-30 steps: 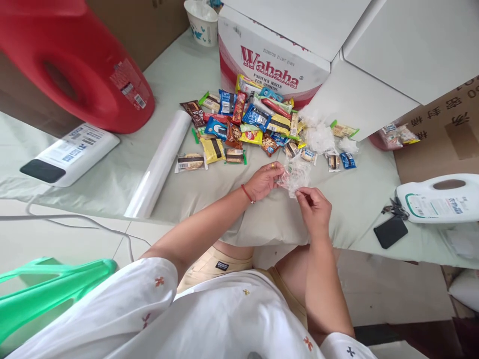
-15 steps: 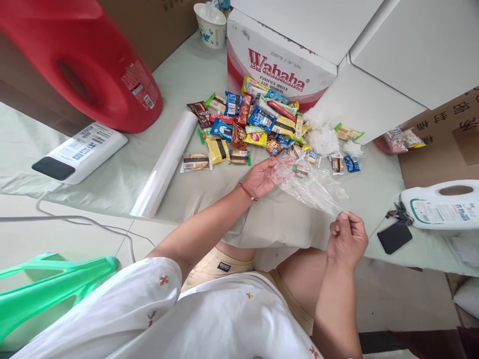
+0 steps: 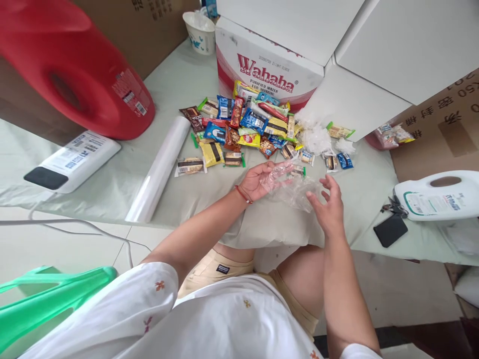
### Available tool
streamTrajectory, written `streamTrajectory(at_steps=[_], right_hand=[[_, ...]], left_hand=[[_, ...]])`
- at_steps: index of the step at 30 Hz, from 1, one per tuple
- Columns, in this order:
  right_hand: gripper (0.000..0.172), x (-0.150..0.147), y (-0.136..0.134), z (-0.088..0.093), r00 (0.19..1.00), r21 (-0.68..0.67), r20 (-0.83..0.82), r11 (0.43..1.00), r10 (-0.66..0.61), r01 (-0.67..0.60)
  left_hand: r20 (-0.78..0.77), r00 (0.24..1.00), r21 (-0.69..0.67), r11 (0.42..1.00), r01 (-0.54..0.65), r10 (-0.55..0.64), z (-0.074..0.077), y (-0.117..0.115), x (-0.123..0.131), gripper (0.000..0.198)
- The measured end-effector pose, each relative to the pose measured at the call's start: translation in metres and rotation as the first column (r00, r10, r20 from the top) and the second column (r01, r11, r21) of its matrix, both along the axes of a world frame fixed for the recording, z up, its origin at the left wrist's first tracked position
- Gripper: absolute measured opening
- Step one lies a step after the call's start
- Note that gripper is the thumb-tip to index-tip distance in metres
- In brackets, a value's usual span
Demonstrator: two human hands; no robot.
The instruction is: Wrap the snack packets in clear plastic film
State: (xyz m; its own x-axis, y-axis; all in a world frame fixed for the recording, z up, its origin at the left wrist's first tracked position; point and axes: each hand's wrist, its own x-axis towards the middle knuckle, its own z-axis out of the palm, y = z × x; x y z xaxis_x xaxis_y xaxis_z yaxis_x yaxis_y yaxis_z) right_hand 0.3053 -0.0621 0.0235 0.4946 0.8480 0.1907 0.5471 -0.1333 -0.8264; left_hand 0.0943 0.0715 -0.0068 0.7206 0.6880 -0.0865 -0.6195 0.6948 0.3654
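Note:
My left hand (image 3: 259, 180) holds a clear plastic bag (image 3: 295, 192), whose thin film covers its fingers. The bag is crumpled and hangs loosely to the right, above the front of the cloth-covered table. Beside the bag's right end, my right hand (image 3: 329, 202) is open, its thumb and fingers apart; whether a fingertip touches the film I cannot tell. A small green-ended snack packet (image 3: 298, 171) shows just behind the bag, partly hidden by it. Beyond both hands lies a pile of wrapped snacks (image 3: 254, 119), with crumpled clear plastic (image 3: 318, 137) at its right.
A roll of clear film (image 3: 159, 172) lies left of the snacks. Further left are a white bottle (image 3: 80, 162) and a large red jug (image 3: 123, 109). A Wahaha carton (image 3: 269, 65) stands behind. On the right are a black wallet-like item (image 3: 390, 231) and a white detergent jug (image 3: 437, 197).
My right hand has let go of the bag's end, opened and moved left and up. The stretched bag has slackened and crumpled toward my left hand. The view has shifted slightly.

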Motion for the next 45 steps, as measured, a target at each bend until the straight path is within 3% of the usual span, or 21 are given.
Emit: streamTrajectory(at_steps=[5, 11, 13, 16, 21, 25, 29, 32, 38, 43, 45], right_hand=[[0.025, 0.005, 0.032, -0.008, 0.996, 0.038, -0.063, 0.997, 0.068, -0.066], [0.024, 0.031, 0.030, 0.009, 0.929, 0.294, -0.366, 0.941, -0.049, 0.165], [0.022, 0.038, 0.026, 0.018, 0.903, 0.321, -0.430, 0.932, -0.015, 0.168], [0.015, 0.043, 0.023, 0.030, 0.893, 0.364, -0.444, 0.925, 0.072, 0.107], [0.017, 0.037, 0.026, 0.042, 0.903, 0.389, -0.328, 0.911, 0.278, -0.139], [0.027, 0.027, 0.034, 0.053, 0.875, 0.192, -0.201, 0.893, 0.441, -0.406], [0.027, 0.015, 0.050, 0.063, 0.821, 0.004, -0.101, 0.825, 0.563, -0.565], [0.023, 0.009, 0.062, 0.064, 0.829, -0.023, -0.045, 0.829, 0.558, -0.559], [0.020, 0.004, 0.082, 0.056, 0.865, -0.078, 0.118, 0.873, 0.487, -0.481], [0.021, -0.007, 0.097, 0.060, 0.811, -0.118, 0.268, 0.853, 0.520, -0.507], [0.013, -0.011, 0.096, 0.066, 0.838, -0.059, 0.302, 0.886, 0.455, -0.460]], left_hand=[[0.034, 0.999, 0.087, 0.996, -0.015, 0.012, -0.003, 0.000, -0.001, 0.004], [-0.037, 0.993, 0.054, 0.993, -0.107, 0.109, -0.008, 0.004, 0.002, 0.001], [-0.027, 0.994, 0.051, 0.993, -0.105, 0.106, -0.008, 0.005, 0.002, 0.002], [-0.036, 0.998, 0.019, 0.999, -0.043, 0.044, -0.007, 0.006, 0.003, 0.019], [-0.179, 0.973, 0.009, 0.989, 0.149, -0.145, -0.009, 0.007, 0.009, 0.043], [-0.263, 0.958, 0.189, 0.967, 0.169, -0.116, -0.007, 0.001, 0.011, 0.043], [-0.314, 0.942, 0.387, 0.891, 0.237, -0.114, 0.001, -0.009, 0.009, 0.051], [-0.366, 0.926, 0.461, 0.847, 0.266, -0.091, 0.001, -0.013, 0.011, 0.059], [-0.382, 0.919, 0.453, 0.887, 0.091, 0.101, -0.005, -0.008, 0.014, 0.070], [-0.397, 0.918, 0.512, 0.835, 0.204, 0.019, -0.004, -0.006, 0.009, 0.052], [-0.408, 0.913, 0.518, 0.827, 0.218, 0.015, -0.005, -0.006, 0.008, 0.043]])
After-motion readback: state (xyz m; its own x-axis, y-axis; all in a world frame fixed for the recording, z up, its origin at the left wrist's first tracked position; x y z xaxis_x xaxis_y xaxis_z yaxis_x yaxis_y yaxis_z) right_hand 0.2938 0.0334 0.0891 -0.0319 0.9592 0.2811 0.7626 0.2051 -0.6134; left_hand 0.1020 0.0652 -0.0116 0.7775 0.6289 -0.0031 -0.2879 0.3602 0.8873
